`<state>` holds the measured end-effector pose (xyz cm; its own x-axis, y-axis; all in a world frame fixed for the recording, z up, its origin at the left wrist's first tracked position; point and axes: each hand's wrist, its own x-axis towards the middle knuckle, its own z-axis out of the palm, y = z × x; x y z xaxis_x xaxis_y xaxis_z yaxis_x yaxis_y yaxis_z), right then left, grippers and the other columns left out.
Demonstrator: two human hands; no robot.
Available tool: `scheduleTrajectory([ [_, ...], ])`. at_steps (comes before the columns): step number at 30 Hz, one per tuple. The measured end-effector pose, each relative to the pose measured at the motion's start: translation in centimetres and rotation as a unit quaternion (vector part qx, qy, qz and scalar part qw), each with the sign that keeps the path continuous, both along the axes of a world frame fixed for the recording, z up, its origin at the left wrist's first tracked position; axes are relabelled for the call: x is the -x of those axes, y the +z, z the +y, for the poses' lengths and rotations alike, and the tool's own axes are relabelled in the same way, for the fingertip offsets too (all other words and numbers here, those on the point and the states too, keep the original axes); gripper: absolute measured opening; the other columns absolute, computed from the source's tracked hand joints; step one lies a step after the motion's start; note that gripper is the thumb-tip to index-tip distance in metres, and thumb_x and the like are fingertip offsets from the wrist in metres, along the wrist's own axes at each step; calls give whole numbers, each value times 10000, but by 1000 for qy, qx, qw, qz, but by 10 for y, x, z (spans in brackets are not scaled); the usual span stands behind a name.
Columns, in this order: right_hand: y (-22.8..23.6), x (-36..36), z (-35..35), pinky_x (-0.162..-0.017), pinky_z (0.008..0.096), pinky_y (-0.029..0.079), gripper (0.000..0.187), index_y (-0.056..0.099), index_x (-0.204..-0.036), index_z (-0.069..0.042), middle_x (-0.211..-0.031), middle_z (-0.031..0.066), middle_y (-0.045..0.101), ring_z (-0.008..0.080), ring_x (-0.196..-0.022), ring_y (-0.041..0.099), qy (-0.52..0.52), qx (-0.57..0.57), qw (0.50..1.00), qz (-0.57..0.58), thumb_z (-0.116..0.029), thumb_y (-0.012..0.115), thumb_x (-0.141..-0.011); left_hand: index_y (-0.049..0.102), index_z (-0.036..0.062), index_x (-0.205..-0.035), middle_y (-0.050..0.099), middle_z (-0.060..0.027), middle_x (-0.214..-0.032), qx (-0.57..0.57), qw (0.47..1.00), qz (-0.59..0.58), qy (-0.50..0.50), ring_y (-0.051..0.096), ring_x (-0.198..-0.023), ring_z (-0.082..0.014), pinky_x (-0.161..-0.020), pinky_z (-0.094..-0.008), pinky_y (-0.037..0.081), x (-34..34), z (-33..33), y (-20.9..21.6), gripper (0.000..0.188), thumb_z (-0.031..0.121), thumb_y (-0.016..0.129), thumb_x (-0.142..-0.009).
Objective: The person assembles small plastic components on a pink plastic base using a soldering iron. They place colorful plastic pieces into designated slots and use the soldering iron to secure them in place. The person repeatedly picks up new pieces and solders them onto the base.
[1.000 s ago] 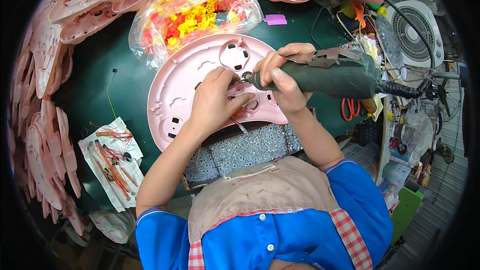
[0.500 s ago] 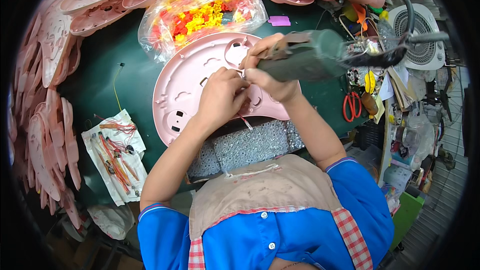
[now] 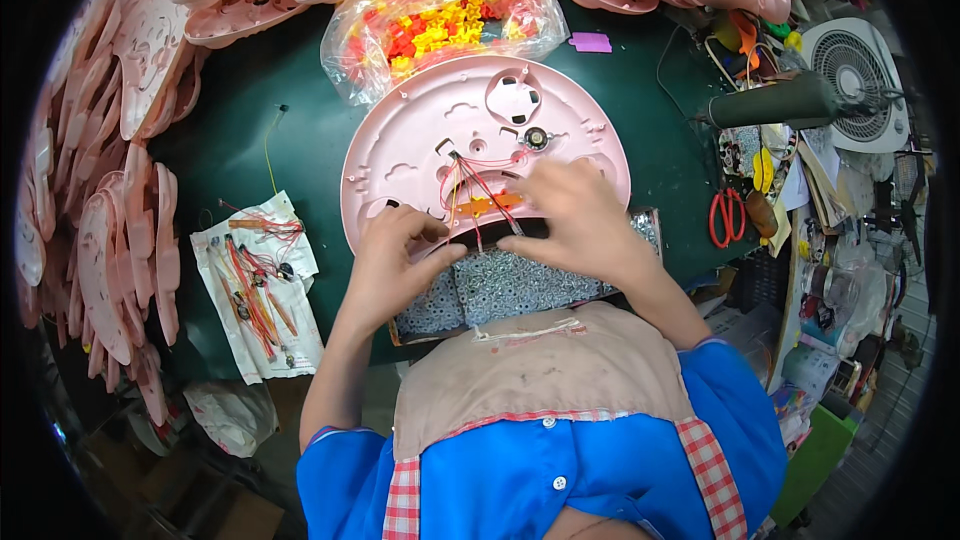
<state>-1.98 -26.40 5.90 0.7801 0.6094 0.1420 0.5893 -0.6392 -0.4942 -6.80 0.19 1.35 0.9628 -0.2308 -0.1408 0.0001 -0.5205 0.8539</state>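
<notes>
A pink plastic shell (image 3: 390, 155) lies inner side up on the green table in front of me. Red and white wires (image 3: 470, 175) run across it to an orange-brown strip (image 3: 488, 204) near its front edge. A small round dark part (image 3: 536, 138) sits inside the shell. My left hand (image 3: 392, 258) rests at the shell's front left edge, thumb and fingers apart. Over the front right edge is my right hand (image 3: 580, 220), its fingers blurred but spread from the thumb, close to the wire ends. To the right hangs a dark green power screwdriver (image 3: 770, 100), free of both hands.
A tray of small metal pieces (image 3: 530, 282) stands between the shell and my apron. Bundled wires (image 3: 255, 290) lie on white paper at left. More pink shells (image 3: 150, 90) are stacked left and behind. A bag of red and yellow pieces (image 3: 450, 25), red scissors (image 3: 727, 217) and a fan (image 3: 850, 60) surround the workspace.
My right hand has let go of the power screwdriver, which has swung away to the right. Both hands have moved to the shell's front edge, uncovering the wires and the round part.
</notes>
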Motion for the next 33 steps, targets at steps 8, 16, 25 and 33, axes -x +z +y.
scheduleTrajectory([
  [8,-28,-47,3,-763,407,562,147,785,-959,-74,-909,99,687,278,-814,698,-59,-121,991,24,-137,799,-827,694,49,-1010,640,-102,-893,-4,985,-159,72,650,-789,-286,-708,-407,521,5,-26,-3,239,85,827,-814],
  [16,-63,-70,26,-802,398,460,107,792,-875,-114,-853,26,656,229,-842,640,-6,-31,995,-94,-135,805,-771,708,27,-1038,673,-117,-912,33,961,-276,-8,684,-809,-301,-676,-410,549,-2,-11,-5,171,28,757,-873],
  [25,-60,-81,41,-794,405,462,51,759,-809,-88,-861,41,626,241,-825,659,67,87,989,-97,-102,759,-760,660,20,-927,697,-158,-813,-98,984,-140,52,698,-739,-371,-669,-474,539,7,34,5,83,79,717,-912],
  [33,-53,-101,23,-771,448,554,176,793,-966,-50,-943,90,672,313,-888,689,118,33,991,54,-60,704,-815,645,15,-949,666,-193,-924,-189,973,-131,-19,672,-864,-392,-763,-493,540,1,36,7,110,90,704,-893],
])
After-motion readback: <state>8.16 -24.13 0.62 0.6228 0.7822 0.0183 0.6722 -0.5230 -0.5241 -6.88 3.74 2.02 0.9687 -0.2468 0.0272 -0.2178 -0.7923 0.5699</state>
